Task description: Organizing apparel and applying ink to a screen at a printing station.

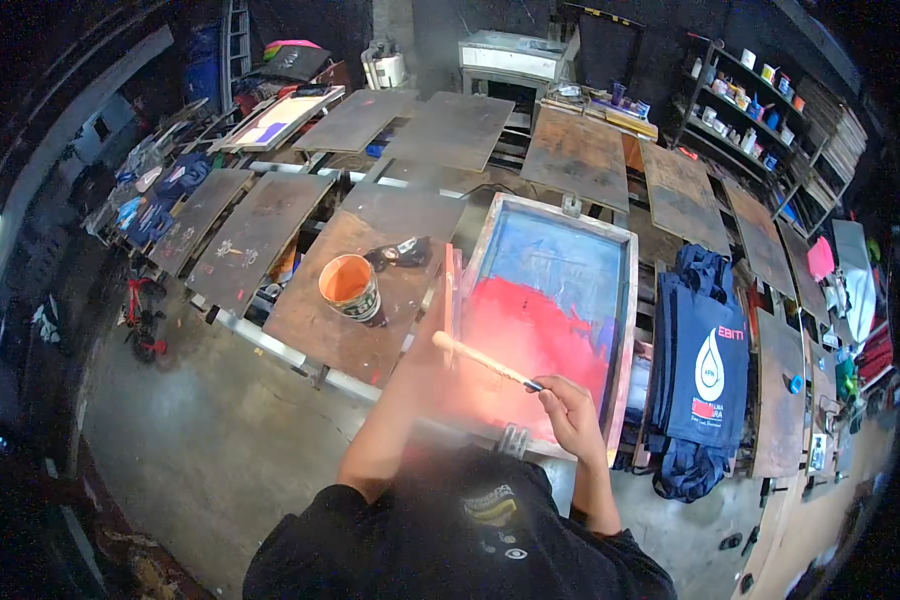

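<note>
My right hand grips a wood-coloured stick, dark at the end by my fingers, above the screen-printing frame. Wet red ink covers the near part of its mesh; the far part is blue. A long, narrow red-smeared bar, seemingly a squeegee, stands at the frame's left side. My left forearm reaches up toward the bar. A blurry smear hides my left hand, so its fingers and grip cannot be made out.
A tub stained orange inside and a dark crumpled item sit on the board at left. Navy printed bags lie right of the frame. More flat boards surround it. A shelf of bottles stands far right.
</note>
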`<state>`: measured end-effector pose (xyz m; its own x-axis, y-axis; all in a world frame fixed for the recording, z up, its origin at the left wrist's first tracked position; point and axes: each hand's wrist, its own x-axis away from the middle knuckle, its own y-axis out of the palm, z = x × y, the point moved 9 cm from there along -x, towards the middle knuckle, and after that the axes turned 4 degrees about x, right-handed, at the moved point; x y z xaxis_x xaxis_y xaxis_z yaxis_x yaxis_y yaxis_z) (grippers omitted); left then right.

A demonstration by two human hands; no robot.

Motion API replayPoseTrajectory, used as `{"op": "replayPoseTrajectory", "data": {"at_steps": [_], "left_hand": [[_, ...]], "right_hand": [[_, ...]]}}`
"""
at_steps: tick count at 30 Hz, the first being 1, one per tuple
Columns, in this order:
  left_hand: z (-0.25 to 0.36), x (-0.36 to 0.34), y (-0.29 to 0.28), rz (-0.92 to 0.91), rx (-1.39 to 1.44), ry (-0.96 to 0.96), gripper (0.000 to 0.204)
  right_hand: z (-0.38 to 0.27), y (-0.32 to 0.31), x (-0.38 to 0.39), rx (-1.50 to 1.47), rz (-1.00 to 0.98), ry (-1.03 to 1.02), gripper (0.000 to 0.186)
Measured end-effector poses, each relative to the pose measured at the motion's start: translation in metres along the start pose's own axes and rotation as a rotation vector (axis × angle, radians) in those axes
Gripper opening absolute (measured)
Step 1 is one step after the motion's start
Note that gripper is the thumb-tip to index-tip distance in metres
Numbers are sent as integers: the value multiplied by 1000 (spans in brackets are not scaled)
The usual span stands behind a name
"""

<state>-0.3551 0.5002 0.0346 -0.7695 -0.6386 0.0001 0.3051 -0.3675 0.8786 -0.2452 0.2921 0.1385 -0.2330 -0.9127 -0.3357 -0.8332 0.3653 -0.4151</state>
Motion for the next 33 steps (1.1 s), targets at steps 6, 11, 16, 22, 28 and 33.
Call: {"op": "replayPoseTrajectory", "data": {"at_steps": [6, 11, 16, 22, 28, 33], "left_hand": [[6, -1, -15, 147, -85, 112, 43], [9, -5, -27, -58, -357, 93, 42], [6, -4, -27, -13, -490, 102, 47], [-9, 10, 2, -2, -516, -22, 47], [-14, 12, 17, 18, -493, -69, 47], [-15, 9, 20, 46, -462, -79, 48]], "right_hand": [[3, -2, -4, 87, 9, -12, 17], [6, -7, -10, 95, 64, -6, 16], [0, -16, -18, 130, 149, -60, 16], [-7, -32, -26, 241, 199, -93, 16], [-12, -42, -34, 307, 217, -107, 16], [-12, -45, -38, 317, 255, -146, 17]]}}
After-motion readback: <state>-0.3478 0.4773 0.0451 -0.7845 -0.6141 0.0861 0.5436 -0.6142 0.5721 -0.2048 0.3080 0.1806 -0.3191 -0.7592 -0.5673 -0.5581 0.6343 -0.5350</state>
